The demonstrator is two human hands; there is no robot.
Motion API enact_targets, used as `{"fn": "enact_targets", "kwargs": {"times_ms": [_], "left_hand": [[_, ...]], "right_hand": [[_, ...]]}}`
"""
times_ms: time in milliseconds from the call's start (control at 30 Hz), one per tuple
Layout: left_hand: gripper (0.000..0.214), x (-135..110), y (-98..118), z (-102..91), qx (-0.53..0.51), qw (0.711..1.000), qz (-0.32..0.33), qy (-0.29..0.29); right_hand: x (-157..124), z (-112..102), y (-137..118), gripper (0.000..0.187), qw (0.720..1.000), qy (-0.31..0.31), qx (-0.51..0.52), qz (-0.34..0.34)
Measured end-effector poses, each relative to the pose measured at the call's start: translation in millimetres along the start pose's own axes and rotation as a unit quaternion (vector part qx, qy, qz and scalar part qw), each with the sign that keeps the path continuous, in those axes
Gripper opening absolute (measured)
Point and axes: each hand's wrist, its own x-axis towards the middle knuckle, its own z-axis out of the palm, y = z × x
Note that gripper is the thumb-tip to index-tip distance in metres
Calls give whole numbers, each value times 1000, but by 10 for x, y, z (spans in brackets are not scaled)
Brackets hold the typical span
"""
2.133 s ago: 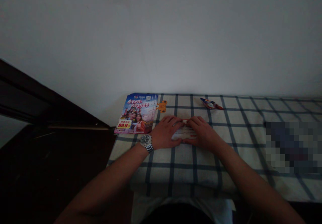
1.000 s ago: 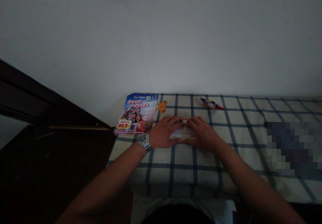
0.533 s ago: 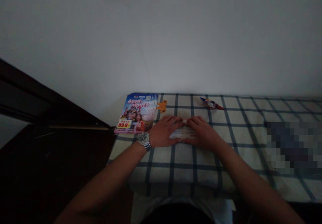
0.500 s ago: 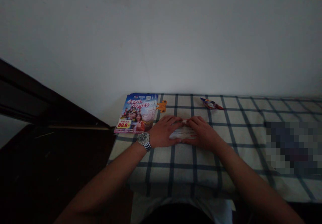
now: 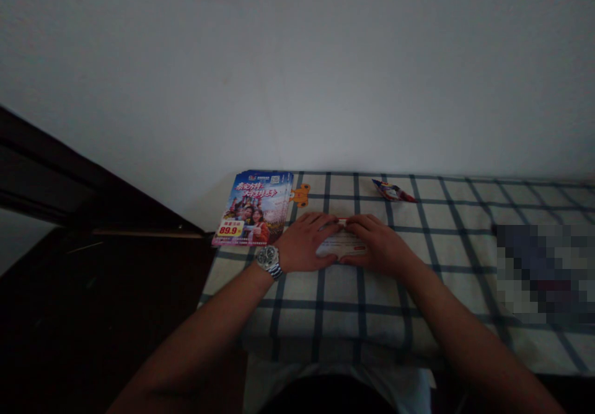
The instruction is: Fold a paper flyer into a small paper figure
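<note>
A small folded paper (image 5: 341, 243), pale with print and a little red on it, lies on the checked cloth between my two hands. My left hand (image 5: 307, 243), with a metal watch (image 5: 268, 259) on the wrist, holds its left side, thumb at the near edge and fingers at the far edge. On the other side, my right hand (image 5: 380, 245) grips it in the same way. Both hands cover much of the paper. Left of them is a stack of colourful printed flyers (image 5: 253, 209), slightly fanned.
An orange bear-shaped piece (image 5: 300, 195) lies beside the flyers. Farther back on the checked tablecloth (image 5: 325, 315) is a crumpled blue and red wrapper (image 5: 394, 191). A blurred-out patch (image 5: 543, 271) covers something at right. The wall (image 5: 297, 79) rises behind.
My hands stay around the paper. The right thumb has drawn slightly away from the left one, and a little more of the paper shows. The view has shifted slightly.
</note>
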Motion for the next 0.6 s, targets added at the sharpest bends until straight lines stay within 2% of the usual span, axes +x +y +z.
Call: {"fn": "enact_targets", "kwargs": {"times_ms": [133, 267, 367, 467, 600], "left_hand": [[67, 5, 9, -5, 8, 999, -29, 13], [68, 22, 8, -15, 20, 997, -64, 37], [58, 36, -2, -39, 21, 995, -83, 50], [47, 46, -21, -61, 16, 995, -84, 56], [44, 47, -49, -71, 11, 995, -77, 67]], "right_hand": [[-16, 20, 58, 61, 1000, 4, -23, -9], [-9, 43, 111, 37, 998, 14, -61, -26], [-4, 62, 146, 27, 996, 25, -86, -29], [-2, 81, 178, 27, 994, 33, -104, -29], [-5, 81, 217, 32, 996, 19, -88, -27]]}}
